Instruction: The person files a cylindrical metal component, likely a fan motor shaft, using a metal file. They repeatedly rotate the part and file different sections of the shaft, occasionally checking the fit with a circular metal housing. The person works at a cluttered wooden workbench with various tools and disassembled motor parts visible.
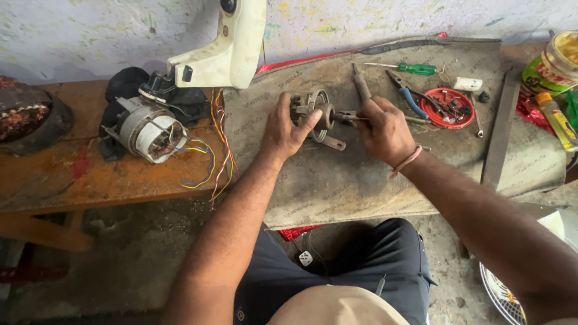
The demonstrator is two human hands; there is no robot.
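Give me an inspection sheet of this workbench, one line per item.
Surface: grey mat over an orange bench.
Job's things: round metal motor part, tool.
Clutter: green screwdriver, blue pliers, red lid of small parts, jar.
Hands: left hand grips the motor part; right hand holds the tool.
Cables: coloured wires from a stator.
Surroundings: painted wall, white fan housing.
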